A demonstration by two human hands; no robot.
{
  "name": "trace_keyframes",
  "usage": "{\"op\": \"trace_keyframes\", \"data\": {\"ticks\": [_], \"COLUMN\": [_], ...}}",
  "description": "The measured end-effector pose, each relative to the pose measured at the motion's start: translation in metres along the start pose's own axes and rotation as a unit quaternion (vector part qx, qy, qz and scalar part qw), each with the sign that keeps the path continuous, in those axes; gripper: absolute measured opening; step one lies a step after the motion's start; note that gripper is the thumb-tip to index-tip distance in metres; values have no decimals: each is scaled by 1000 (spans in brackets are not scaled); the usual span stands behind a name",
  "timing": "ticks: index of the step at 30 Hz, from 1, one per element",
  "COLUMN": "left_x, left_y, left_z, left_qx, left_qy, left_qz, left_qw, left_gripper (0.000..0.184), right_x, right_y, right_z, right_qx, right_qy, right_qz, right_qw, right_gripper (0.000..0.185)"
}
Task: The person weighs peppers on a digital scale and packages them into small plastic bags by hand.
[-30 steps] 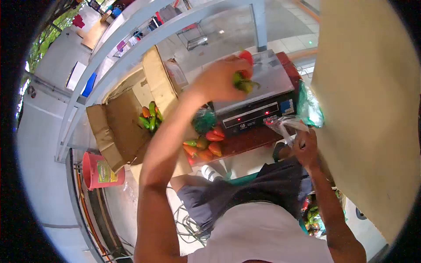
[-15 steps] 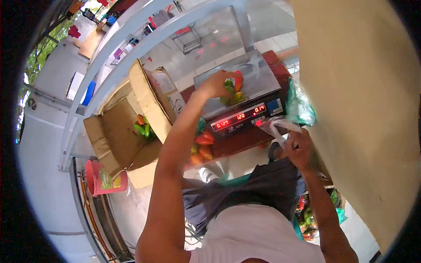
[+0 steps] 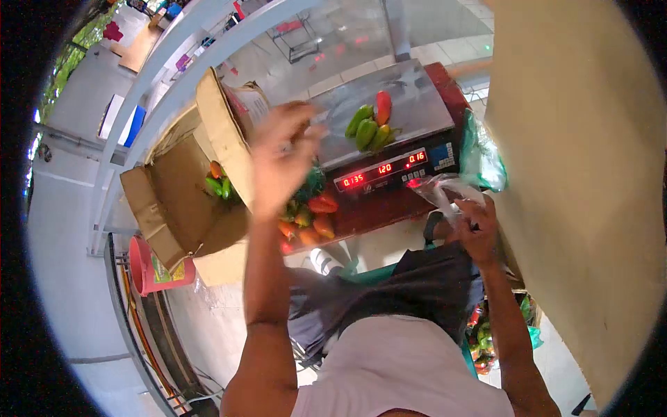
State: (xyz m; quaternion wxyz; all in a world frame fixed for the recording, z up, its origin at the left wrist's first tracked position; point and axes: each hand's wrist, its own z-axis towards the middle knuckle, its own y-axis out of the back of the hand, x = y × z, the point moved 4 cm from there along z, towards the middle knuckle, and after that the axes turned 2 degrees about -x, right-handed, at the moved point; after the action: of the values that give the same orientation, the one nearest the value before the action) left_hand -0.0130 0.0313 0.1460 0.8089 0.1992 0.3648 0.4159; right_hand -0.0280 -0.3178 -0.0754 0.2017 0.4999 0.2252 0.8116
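Observation:
Blurred by motion, my left hand (image 3: pixel 285 149) is in the air between the cardboard box (image 3: pixel 187 201) and the scale (image 3: pixel 410 104), with its fingers apart and nothing visible in it. Several green peppers (image 3: pixel 368 132) and a red pepper (image 3: pixel 383 108) lie on the scale's metal plate. Its red display (image 3: pixel 382 169) reads 0.135, 1.20 and 0.16. At the scale's front right, my right hand (image 3: pixel 476 221) is closed on a clear plastic bag (image 3: pixel 441 191). Orange and red peppers (image 3: pixel 321 219) lie left of the scale's front, below my left hand.
Green and orange peppers (image 3: pixel 219 182) lie inside the box. A pink bucket (image 3: pixel 149 267) stands at the left. A green-tinted bag (image 3: pixel 484 156) hangs beside the scale. Packed peppers (image 3: pixel 483 340) are low at the right, near a tan panel (image 3: pixel 577 160). Metal rails cross behind.
My left hand has let go of the peppers on the scale and moved left. The display has gone from 0.127 to 0.135. My right hand still holds the clear bag.

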Motion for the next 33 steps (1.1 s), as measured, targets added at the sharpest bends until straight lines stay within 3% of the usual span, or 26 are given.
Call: {"op": "trace_keyframes", "data": {"ticks": [2, 3, 4, 5, 6, 7, 9, 10, 12, 21, 27, 29, 33], "left_x": [31, 70, 101, 161, 224, 276, 347, 359, 384, 424, 484, 415, 346], "left_y": [70, 107, 128, 149, 161, 163, 152, 143, 130, 119, 131, 140, 168], "left_z": [-15, -27, -32, -53, -80, -109, -178, -205, -248, -264, -298, -261, -214], "left_qx": [-198, -245, -278, -263, -208, -77, 174, 246, 288, 272, 242, 231, 210], "left_qy": [80, 161, 122, 157, 213, 342, 447, 468, 486, 474, 417, 454, 591], "left_qz": [-23, -40, -35, 15, 71, 212, 310, 314, 310, 337, 394, 355, 186], "left_qw": [977, 955, 952, 952, 952, 912, 821, 789, 765, 766, 783, 784, 757], "left_gripper": [18, 14, 12, 11, 11, 18, 21, 24, 28, 53, 71, 65, 51], "right_x": [-1, 0, 1, 2, 4, 6, 6, 4, -1, -9, -11, -10, -19], "right_y": [2, 4, 4, 3, 2, 2, 2, 2, 4, -1, -5, -6, -7], "right_z": [-2, -1, 1, 2, 3, 3, -1, -2, -3, -3, -3, 0, -3], "right_qx": [18, 20, 21, 18, 14, 8, 4, 0, -26, -16, 15, 9, -11], "right_qy": [-12, -3, 7, 7, 7, 6, -14, -23, -19, -27, -46, -26, 10], "right_qz": [16, 22, 27, 44, 60, 77, 113, 129, 110, 85, 121, 104, 107], "right_qw": [1000, 1000, 999, 999, 998, 997, 994, 991, 993, 996, 992, 994, 994], "right_gripper": [37, 36, 35, 34, 33, 33, 29, 27, 23, 18, 20, 20, 18]}}
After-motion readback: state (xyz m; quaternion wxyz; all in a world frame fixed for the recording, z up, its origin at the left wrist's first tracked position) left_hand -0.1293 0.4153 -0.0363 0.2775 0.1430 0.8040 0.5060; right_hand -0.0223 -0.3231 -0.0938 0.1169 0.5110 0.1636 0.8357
